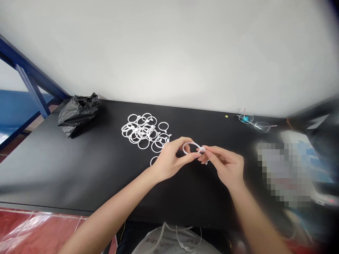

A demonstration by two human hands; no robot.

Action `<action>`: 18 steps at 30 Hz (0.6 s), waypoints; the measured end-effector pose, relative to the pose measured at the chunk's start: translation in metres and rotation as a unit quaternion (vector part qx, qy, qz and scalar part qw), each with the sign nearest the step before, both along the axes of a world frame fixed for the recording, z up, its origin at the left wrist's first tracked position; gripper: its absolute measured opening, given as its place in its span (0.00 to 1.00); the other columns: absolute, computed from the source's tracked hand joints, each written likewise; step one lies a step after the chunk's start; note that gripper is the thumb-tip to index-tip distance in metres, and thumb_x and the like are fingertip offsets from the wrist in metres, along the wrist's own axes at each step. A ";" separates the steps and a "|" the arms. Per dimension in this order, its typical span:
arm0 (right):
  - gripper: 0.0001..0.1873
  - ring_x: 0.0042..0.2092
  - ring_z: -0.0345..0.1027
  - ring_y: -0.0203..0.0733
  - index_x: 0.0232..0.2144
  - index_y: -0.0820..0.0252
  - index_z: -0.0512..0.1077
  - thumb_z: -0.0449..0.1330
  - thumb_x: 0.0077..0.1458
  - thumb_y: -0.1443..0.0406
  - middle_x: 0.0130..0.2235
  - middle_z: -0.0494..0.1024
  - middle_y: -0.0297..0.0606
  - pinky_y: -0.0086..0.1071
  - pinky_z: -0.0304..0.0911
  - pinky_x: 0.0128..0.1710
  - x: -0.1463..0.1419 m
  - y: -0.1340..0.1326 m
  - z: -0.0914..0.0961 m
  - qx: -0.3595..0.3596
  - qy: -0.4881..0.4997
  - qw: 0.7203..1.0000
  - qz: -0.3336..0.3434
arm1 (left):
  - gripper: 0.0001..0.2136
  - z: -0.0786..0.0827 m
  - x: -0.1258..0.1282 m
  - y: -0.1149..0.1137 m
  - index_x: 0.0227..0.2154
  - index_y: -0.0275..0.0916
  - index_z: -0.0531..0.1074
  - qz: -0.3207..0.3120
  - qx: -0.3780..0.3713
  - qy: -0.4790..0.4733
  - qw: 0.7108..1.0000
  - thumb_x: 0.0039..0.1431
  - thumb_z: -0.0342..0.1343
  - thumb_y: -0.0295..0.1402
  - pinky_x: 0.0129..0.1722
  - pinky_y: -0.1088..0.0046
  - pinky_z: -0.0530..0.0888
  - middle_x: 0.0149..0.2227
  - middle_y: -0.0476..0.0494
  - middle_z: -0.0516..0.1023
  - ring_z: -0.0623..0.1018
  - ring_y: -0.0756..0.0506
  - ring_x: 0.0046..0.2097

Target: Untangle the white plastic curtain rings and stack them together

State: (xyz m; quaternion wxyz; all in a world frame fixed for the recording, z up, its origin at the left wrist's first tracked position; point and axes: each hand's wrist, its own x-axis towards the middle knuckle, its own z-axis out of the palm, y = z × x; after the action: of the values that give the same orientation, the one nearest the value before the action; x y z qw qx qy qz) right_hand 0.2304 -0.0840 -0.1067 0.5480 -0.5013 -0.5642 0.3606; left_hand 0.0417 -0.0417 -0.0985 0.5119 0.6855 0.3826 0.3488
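Above the black table, my left hand (173,157) pinches a white curtain ring (191,143) between thumb and fingers. My right hand (225,162) is closed at the ring's right side, its thumb and fingertips on a small white loop there. Another small white piece shows just under the right fingertips; I cannot make out whether it joins the ring. To the left of my hands lies a loose pile of similar white curtain rings (143,132) with small eyelets. One more ring (153,161) is partly hidden behind my left wrist.
A crumpled black plastic bag (79,114) lies at the table's (106,176) back left. Eyeglasses (246,118) rest at the back right, near a small yellow bit (226,116). Blurred packets are on the right. A printed plastic bag (169,241) is at the front, below the table edge.
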 end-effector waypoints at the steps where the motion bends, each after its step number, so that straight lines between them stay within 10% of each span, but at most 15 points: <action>1: 0.06 0.27 0.78 0.41 0.36 0.53 0.82 0.65 0.57 0.66 0.31 0.83 0.36 0.36 0.78 0.25 0.000 0.000 0.000 0.001 0.003 1.000 -0.004 | 0.13 0.000 0.000 0.000 0.44 0.40 0.71 0.001 -0.001 0.000 1.000 0.60 0.59 0.41 0.35 0.75 0.67 0.31 0.50 0.72 0.71 0.49 0.34; 12: 0.05 0.27 0.77 0.41 0.36 0.54 0.81 0.64 0.58 0.63 0.32 0.83 0.37 0.36 0.77 0.28 -0.003 0.001 -0.002 -0.007 -0.023 0.999 -0.027 | 0.14 -0.002 -0.002 0.003 0.46 0.38 0.70 0.010 0.103 0.042 0.994 0.61 0.59 0.40 0.39 0.72 0.70 0.31 0.49 0.74 0.74 0.49 0.34; 18: 0.15 0.41 0.76 0.46 0.42 0.54 0.78 0.68 0.51 0.58 0.45 0.80 0.42 0.40 0.75 0.38 0.031 0.012 -0.003 -0.043 -0.202 0.978 0.021 | 0.12 -0.013 -0.019 0.021 0.45 0.36 0.72 0.099 0.330 0.263 0.901 0.63 0.57 0.38 0.51 0.57 0.68 0.48 0.36 0.74 0.73 0.38 0.49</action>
State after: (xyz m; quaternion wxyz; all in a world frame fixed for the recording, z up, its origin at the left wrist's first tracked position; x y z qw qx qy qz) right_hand 0.2613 -0.0716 -0.1101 0.3931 -0.5752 -0.6573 0.2873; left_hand 0.0226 -0.0204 -0.1120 0.1005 0.8405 0.4320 0.3110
